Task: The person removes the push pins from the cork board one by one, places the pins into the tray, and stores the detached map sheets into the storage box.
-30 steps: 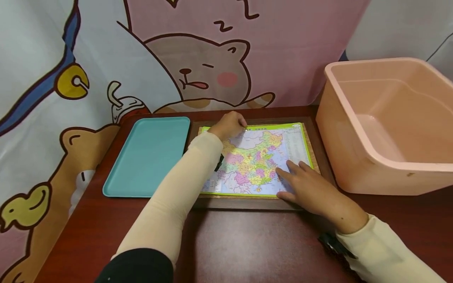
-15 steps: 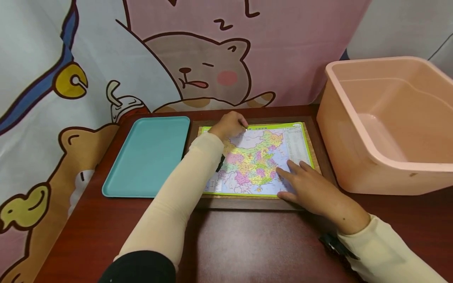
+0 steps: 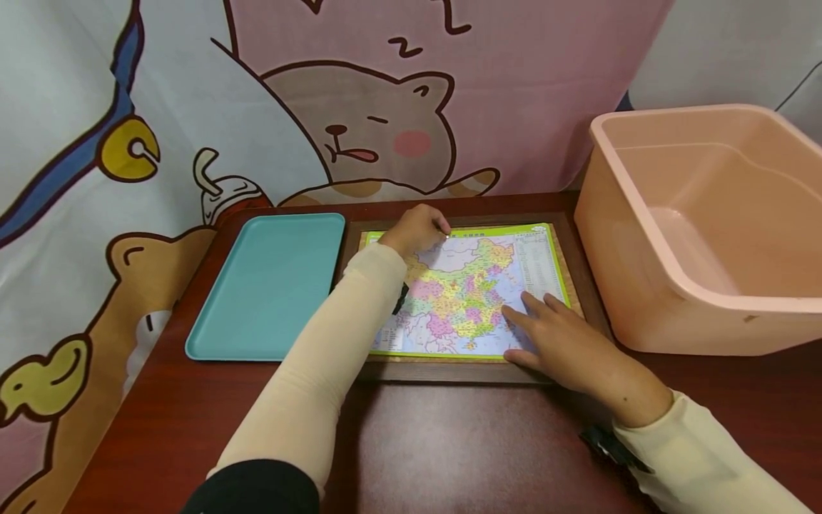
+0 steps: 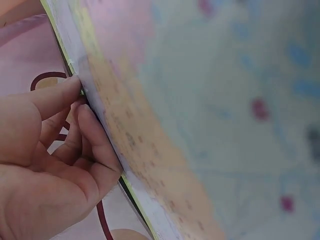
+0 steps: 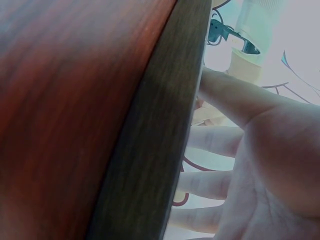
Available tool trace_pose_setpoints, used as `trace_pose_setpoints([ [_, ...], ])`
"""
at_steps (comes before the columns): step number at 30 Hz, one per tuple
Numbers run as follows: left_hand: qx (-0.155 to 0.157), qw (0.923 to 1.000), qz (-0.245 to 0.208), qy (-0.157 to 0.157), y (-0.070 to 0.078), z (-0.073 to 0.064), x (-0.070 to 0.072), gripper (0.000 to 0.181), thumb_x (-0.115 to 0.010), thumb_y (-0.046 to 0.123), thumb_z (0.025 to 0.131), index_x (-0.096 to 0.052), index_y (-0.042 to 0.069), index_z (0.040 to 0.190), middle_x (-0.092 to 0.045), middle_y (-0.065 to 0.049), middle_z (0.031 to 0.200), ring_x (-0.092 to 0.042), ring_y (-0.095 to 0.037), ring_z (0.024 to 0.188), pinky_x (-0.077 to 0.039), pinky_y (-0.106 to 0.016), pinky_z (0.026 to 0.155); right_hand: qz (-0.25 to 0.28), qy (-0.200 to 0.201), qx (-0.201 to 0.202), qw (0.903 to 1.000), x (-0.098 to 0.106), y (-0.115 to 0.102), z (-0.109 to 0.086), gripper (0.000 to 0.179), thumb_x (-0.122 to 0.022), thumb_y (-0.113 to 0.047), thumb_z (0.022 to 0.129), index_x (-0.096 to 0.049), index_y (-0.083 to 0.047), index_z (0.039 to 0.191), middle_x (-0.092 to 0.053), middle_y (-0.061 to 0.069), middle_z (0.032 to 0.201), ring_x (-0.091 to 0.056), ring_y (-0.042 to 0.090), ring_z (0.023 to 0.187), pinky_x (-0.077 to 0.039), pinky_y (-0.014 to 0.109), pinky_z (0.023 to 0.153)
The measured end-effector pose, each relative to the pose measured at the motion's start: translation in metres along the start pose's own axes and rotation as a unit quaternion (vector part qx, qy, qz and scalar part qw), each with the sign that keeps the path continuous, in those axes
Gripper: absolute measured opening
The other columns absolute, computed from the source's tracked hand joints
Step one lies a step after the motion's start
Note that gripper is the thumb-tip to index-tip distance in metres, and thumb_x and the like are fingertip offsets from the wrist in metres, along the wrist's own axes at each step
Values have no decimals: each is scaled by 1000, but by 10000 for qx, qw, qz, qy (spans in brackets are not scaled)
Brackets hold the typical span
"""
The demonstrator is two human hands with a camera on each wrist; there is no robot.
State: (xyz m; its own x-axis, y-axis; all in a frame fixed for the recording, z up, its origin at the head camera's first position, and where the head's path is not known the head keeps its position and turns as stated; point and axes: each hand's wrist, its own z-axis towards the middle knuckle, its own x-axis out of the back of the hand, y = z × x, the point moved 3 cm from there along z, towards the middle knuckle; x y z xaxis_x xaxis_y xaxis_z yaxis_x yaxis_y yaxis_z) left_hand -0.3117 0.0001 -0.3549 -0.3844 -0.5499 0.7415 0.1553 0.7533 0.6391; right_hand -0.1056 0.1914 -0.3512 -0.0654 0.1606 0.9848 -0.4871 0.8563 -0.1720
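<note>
A colourful map sheet (image 3: 459, 285) with a green border lies on a cork board (image 3: 571, 293) in a brown wooden frame. My left hand (image 3: 417, 228) reaches across to the map's upper edge, fingers curled. Thumb and forefinger pinch at that edge, where a tiny white thing (image 3: 447, 237) shows at the fingertips; I cannot tell its kind. In the left wrist view, the left hand (image 4: 65, 150) meets the map's margin (image 4: 107, 115). My right hand (image 3: 561, 343) rests with spread fingers on the map's lower right part. The dark wooden frame (image 5: 155, 120) hides its fingertips in the right wrist view.
A turquoise tray (image 3: 270, 285) lies left of the framed board on the reddish-brown table (image 3: 437, 450). To the right stands a large peach-coloured plastic tub (image 3: 616, 235). Behind the table hangs a cloth printed with cartoon animals (image 3: 366, 121).
</note>
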Motion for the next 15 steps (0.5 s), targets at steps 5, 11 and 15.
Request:
trace_pose_setpoints([
  [5,36,10000,51,-20,0,-1,0,8,-67,8,94,-72,8,101,-65,-6,113,-54,-20,100,-47,-37,97,6,29,16,10000,0,0,1,60,-75,-39,88,-62,-3,134,-54,38,134,-54,56,122,-40,65,105],
  [11,50,10000,36,16,-2,0,0,7,-69,9,94,-72,8,99,-65,-5,111,-55,-20,97,-48,-37,94,-21,67,51,10000,-2,0,1,61,-76,-41,87,-63,-3,133,-55,38,133,-54,58,119,-41,65,104],
  [15,-26,10000,84,32,-1,0,0,4,-70,11,94,-71,8,97,-65,-5,107,-55,-20,95,-48,-35,90,-15,63,16,10000,-1,1,1,61,-75,-40,88,-62,-4,134,-55,38,133,-54,58,120,-41,65,104],
])
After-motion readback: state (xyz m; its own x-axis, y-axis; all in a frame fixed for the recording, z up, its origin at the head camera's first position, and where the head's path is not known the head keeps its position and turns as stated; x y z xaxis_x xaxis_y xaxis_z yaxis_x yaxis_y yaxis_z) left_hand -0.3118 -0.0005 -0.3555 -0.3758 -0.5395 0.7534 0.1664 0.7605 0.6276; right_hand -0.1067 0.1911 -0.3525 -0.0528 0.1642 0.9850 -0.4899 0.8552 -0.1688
